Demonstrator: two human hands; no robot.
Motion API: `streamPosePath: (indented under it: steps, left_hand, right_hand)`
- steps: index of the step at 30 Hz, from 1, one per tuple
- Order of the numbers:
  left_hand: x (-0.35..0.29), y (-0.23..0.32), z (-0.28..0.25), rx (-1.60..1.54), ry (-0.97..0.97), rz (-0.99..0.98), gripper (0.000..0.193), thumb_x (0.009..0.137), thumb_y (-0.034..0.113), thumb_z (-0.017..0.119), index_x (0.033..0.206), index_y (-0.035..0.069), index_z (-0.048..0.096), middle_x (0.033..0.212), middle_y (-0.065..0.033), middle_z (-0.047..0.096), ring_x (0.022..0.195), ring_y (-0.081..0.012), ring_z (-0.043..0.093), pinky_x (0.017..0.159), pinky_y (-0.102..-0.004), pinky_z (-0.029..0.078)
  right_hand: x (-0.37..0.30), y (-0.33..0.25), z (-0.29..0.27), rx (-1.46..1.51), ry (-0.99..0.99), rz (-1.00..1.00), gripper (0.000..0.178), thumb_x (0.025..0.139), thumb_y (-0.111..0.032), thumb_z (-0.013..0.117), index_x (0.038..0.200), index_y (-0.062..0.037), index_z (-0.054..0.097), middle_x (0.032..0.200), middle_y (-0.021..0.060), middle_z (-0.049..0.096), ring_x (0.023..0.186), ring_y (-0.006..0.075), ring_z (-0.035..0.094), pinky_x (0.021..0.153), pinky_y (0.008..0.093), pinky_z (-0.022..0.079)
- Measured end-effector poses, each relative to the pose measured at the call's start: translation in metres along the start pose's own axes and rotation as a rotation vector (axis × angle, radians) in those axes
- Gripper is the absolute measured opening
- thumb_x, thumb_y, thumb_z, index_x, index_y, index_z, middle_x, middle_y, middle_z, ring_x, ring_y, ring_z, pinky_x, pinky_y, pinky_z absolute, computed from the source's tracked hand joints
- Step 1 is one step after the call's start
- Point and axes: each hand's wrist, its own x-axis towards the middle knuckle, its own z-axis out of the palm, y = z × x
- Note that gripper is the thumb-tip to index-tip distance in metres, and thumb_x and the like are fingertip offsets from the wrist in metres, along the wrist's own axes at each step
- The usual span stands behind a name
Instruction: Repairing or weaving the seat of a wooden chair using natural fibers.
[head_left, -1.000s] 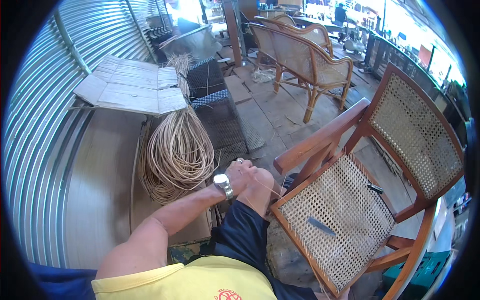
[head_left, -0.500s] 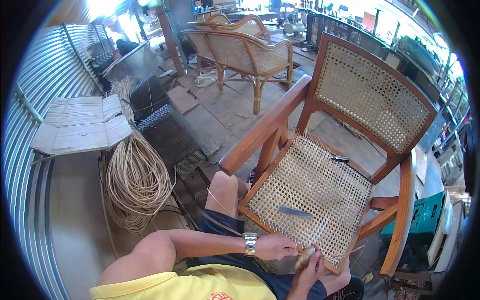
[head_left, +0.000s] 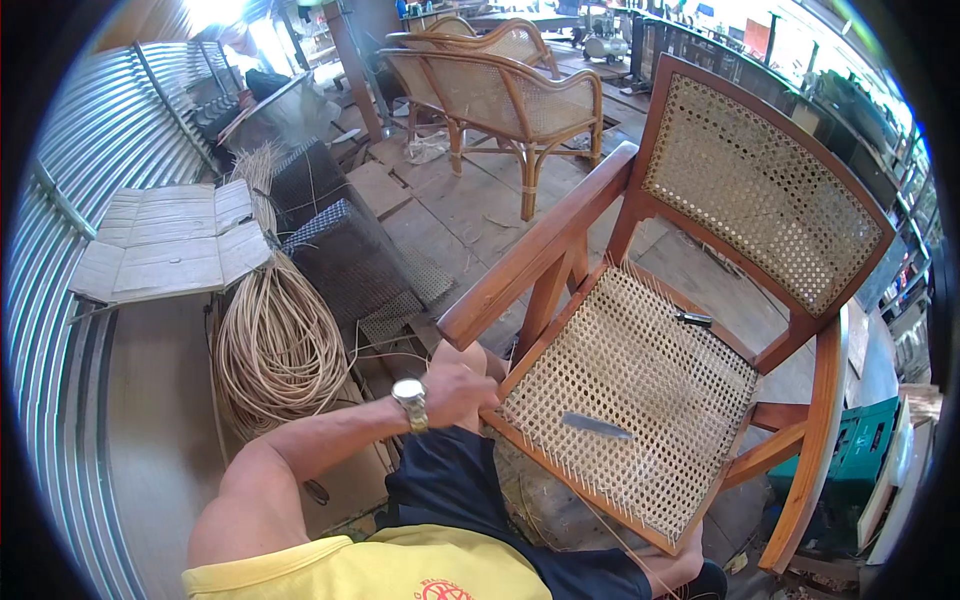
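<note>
A wooden armchair with a woven cane seat [head_left: 610, 370] stands in front of me, loose cane ends sticking up along its edges. My left hand [head_left: 462, 393], with a metal watch [head_left: 410, 395] on its wrist, is at the seat frame's near left corner, beside my knee. Motion smears its fingers, so what they hold, if anything, does not show. My right hand is out of sight. A thin cane strand [head_left: 612, 530] trails below the front rail toward my lap. Across the weave lie a flat grey blade [head_left: 597, 426] and a small black tool [head_left: 694, 319].
Left of me lie a big coil of rattan cane [head_left: 280, 340], an opened cardboard box [head_left: 170, 240] and dark woven sheets [head_left: 345, 255]. A rattan settee [head_left: 500, 95] stands farther back. A green crate [head_left: 850, 440] is beyond the chair's right arm.
My left hand has moved left from the front rail to the seat's near left corner. My right hand, earlier pinching near the front corner, has gone from view. The view has shifted slightly.
</note>
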Motion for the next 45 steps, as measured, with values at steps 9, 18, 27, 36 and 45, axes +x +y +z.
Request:
streamPosePath:
  steps: [9, 18, 27, 36, 45]
  left_hand:
    - [-0.035, -0.048, -0.033, 0.319, 0.095, -0.614, 0.022, 0.099, 0.026, 0.053, 0.093, 0.009, 0.066, 0.085, -0.0182, 0.071, 0.084, -0.0381, 0.07, 0.07, -0.0499, 0.053]
    - [-0.057, -0.061, -0.058, -0.139, 0.419, -0.981, 0.026, 0.101, 0.026, 0.058, 0.092, 0.003, 0.066, 0.081, -0.0156, 0.071, 0.071, -0.0283, 0.069, 0.063, -0.0398, 0.053]
    - [0.034, 0.151, 0.058, -2.051, -0.254, -0.757, 0.013, 0.099, 0.017, 0.061, 0.106, 0.007, 0.066, 0.089, 0.0012, 0.065, 0.067, -0.0077, 0.058, 0.055, -0.0238, 0.047]
    - [0.02, 0.207, 0.071, -0.768, -0.406, -0.062, 0.03, 0.094, 0.033, 0.064, 0.083, 0.005, 0.066, 0.064, -0.0129, 0.063, 0.058, -0.0329, 0.062, 0.055, -0.0417, 0.046]
    - [0.017, 0.203, 0.077, -0.721, -0.399, 0.045, 0.027, 0.091, 0.033, 0.063, 0.082, 0.007, 0.064, 0.072, -0.0153, 0.065, 0.071, -0.0356, 0.065, 0.062, -0.0473, 0.049]
  right_hand:
    - [-0.008, -0.004, -0.014, -0.007, -0.161, -0.133, 0.045, 0.104, -0.031, 0.047, 0.135, 0.0017, 0.053, 0.115, 0.0184, 0.064, 0.095, 0.0357, 0.061, 0.084, 0.0415, 0.05]
    - [-0.037, -0.052, 0.011, -0.013, -0.339, -0.263, 0.042, 0.103, -0.027, 0.049, 0.134, 0.0013, 0.055, 0.115, 0.0184, 0.064, 0.093, 0.0358, 0.061, 0.083, 0.0418, 0.05]
    - [-0.046, -0.027, 0.059, -0.343, -0.499, -0.962, 0.036, 0.098, -0.015, 0.054, 0.13, 0.0019, 0.057, 0.116, 0.0208, 0.063, 0.093, 0.0354, 0.062, 0.079, 0.0407, 0.051]
    - [-0.129, -0.093, 0.164, 0.746, -1.024, 0.081, 0.039, 0.1, -0.02, 0.059, 0.131, 0.0032, 0.054, 0.099, 0.0141, 0.063, 0.086, 0.024, 0.06, 0.078, 0.0383, 0.049]
    - [-0.117, -0.049, 0.179, 0.632, -1.043, -0.122, 0.049, 0.103, -0.032, 0.058, 0.134, 0.0057, 0.052, 0.113, 0.0123, 0.064, 0.1, 0.0152, 0.061, 0.086, 0.0284, 0.049]
